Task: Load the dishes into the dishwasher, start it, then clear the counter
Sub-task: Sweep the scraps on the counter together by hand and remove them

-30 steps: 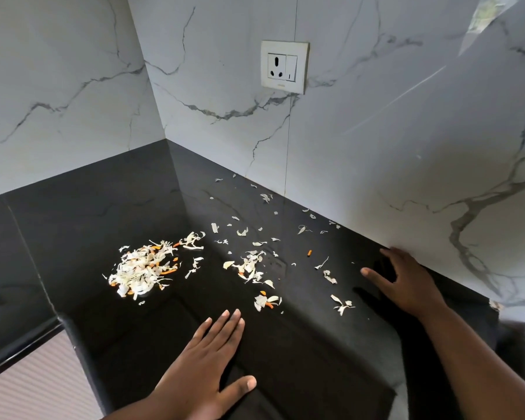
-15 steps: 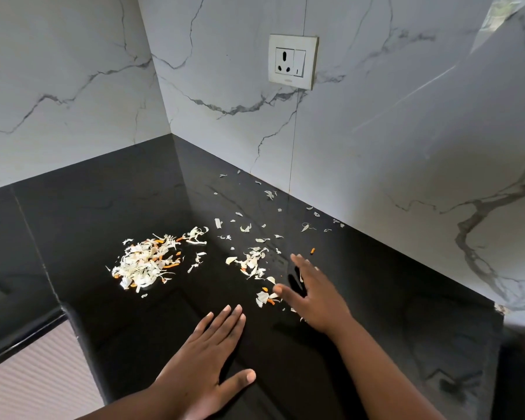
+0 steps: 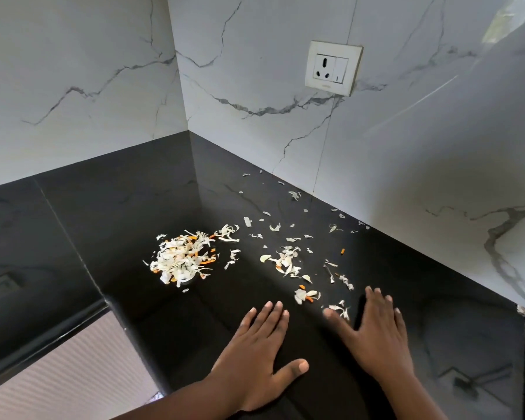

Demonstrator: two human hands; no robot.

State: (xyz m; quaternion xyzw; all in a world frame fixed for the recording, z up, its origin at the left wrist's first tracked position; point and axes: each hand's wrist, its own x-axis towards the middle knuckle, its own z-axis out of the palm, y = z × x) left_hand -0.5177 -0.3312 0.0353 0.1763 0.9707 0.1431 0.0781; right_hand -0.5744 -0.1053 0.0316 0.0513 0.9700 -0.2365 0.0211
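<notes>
Nearest, the left hand (image 3: 255,356) and right hand (image 3: 376,338) lie flat with fingers spread on the black table (image 3: 128,207). Loose vegetable scraps (image 3: 288,262) lie just beyond the right hand; the scrap pile (image 3: 184,259) is farther left, wall socket (image 3: 332,68) beyond.

- Left grip (image 3: 255,344) lies flat, fingers straight, on the black surface (image 3: 119,207).
- Right grip (image 3: 376,334) flat beside it, thumb touching loose scraps (image 3: 340,309).
- Scrap pile (image 3: 182,259) sits beyond the left grip.
</notes>
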